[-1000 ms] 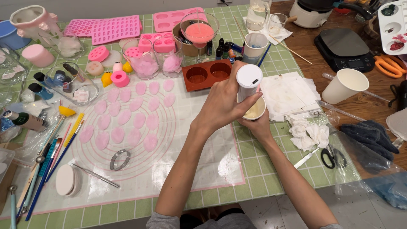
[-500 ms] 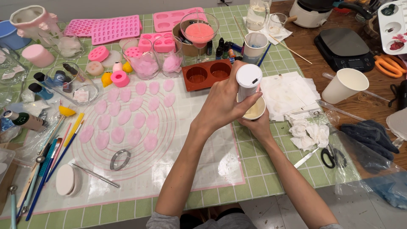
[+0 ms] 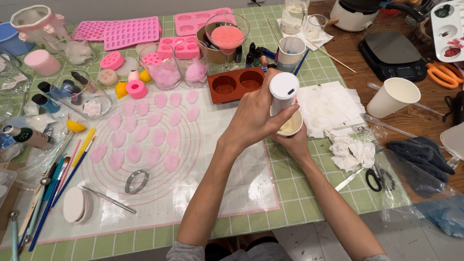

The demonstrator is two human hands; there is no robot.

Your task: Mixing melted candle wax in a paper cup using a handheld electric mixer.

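White mixer (image 3: 283, 93) upright in left hand (image 3: 253, 121), tip in small cup (image 3: 290, 125) gripped by right hand (image 3: 292, 142); stirring step, steadiness needed.

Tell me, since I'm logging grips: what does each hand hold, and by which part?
Left hand wraps the white cylindrical tool around its body; right hand cups the small cup from below.

Smooth white plastic cylinder (image 3: 283, 92); matt paper cup (image 3: 392, 96); glossy translucent silicone mat (image 3: 232, 179); crumpled soft tissue (image 3: 352, 152); shiny metal ring (image 3: 137, 181).
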